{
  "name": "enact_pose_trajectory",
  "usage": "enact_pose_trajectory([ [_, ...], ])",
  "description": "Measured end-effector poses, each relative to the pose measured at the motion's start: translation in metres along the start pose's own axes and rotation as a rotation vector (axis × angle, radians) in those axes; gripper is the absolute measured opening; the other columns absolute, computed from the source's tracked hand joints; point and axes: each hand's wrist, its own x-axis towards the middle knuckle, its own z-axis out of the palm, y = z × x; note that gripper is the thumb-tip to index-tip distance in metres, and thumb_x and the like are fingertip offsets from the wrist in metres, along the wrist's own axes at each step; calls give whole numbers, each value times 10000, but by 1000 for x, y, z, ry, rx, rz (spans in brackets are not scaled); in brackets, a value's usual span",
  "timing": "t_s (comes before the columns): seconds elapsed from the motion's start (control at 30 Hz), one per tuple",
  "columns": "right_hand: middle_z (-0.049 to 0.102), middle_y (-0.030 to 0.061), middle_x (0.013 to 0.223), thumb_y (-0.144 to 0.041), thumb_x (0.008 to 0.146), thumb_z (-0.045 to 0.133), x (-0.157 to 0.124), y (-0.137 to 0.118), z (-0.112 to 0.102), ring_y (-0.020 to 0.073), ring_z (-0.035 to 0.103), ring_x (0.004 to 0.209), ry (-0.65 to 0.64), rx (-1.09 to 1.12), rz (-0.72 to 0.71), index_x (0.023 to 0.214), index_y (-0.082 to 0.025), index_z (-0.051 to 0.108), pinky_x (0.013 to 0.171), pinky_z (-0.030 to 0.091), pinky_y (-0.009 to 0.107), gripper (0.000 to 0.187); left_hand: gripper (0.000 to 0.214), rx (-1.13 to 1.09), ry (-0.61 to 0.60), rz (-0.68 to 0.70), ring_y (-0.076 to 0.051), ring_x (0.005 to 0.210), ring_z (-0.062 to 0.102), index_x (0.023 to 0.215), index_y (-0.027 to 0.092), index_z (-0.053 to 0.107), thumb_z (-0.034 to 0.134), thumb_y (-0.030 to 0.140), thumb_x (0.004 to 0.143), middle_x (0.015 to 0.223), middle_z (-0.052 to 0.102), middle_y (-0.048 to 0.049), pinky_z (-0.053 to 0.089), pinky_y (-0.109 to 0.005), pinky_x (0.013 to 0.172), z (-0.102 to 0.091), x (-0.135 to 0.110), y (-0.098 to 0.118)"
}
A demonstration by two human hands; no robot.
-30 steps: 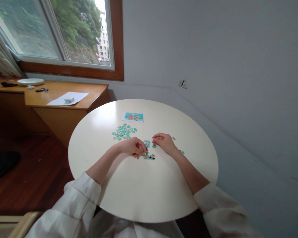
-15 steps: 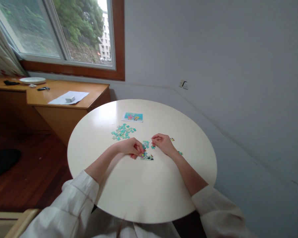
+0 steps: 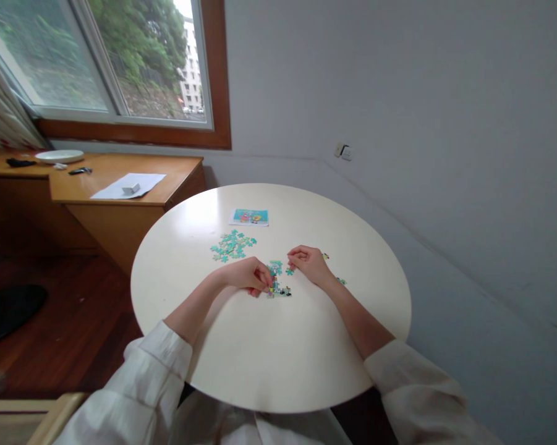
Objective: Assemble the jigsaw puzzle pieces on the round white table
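Observation:
In front of me on the round table (image 3: 241,364) lies a small joined section of a jigsaw puzzle (image 3: 275,267), mostly green with cartoon figures. My left hand (image 3: 254,276) is closed in a pinch at the section's left edge, its fingertips on a puzzle piece (image 3: 271,295) there. To the right, my right hand (image 3: 308,264) has its thumb and fingers together at a loose green puzzle piece (image 3: 290,271), which they partly cover. Several more loose pieces make up a heap (image 3: 232,246) beyond my left hand.
Behind the heap lies a picture card (image 3: 250,216). Two stray pieces are right of my right hand, one a greenish piece (image 3: 341,280). A wooden desk (image 3: 180,170) stands at the left by the window, bearing a paper sheet (image 3: 143,183) and a white plate (image 3: 58,156).
The view has shifted slightly. My right fingertips have come down closer to the loose green piece. My left hand stays at the joined section's left edge.

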Motion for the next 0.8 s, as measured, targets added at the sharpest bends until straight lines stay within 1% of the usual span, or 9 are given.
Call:
enact_pose_trajectory([
  [0.13,588,5,542,-363,590,645,-1,-4,-1,128,564,483,33,15,6,687,-151,568,518,481,276,246,141,42,12,-10,-67,414,486,748,124,632,634,210,636,486,560,18,394,-170,428,-2,-3,4],
  [0.27,579,2,533,-380,608,633,0,-4,-2,118,547,472,42,-11,-6,690,-151,567,494,467,260,252,114,39,23,-4,-59,418,479,740,127,638,606,153,634,492,548,26,391,-164,428,-8,-10,8],
  [0.37,576,0,539,-378,625,623,0,-3,-2,113,547,477,33,-29,-20,704,-149,570,493,466,252,247,60,15,33,-17,-56,418,480,681,127,618,601,141,625,485,542,35,392,-163,427,-14,-15,8],
  [0.47,574,0,541,-371,631,621,-1,-4,-2,112,545,483,28,-39,-26,708,-150,572,494,464,250,239,39,39,35,-44,-59,423,484,656,128,608,592,137,621,474,546,35,391,-165,431,-17,-18,6],
  [0.63,564,-6,530,-358,632,616,-2,-5,-1,114,540,483,19,-53,-26,697,-153,569,496,457,254,220,50,70,33,-69,-68,422,491,658,135,601,604,164,617,478,551,33,394,-179,437,-16,-16,4],
  [0.8,549,-13,530,-323,647,604,-2,-4,-1,106,534,487,-2,-69,-37,705,-149,562,502,455,248,188,105,75,44,-75,-71,413,493,719,140,584,611,166,622,473,546,33,379,-170,417,-14,-12,2],
])
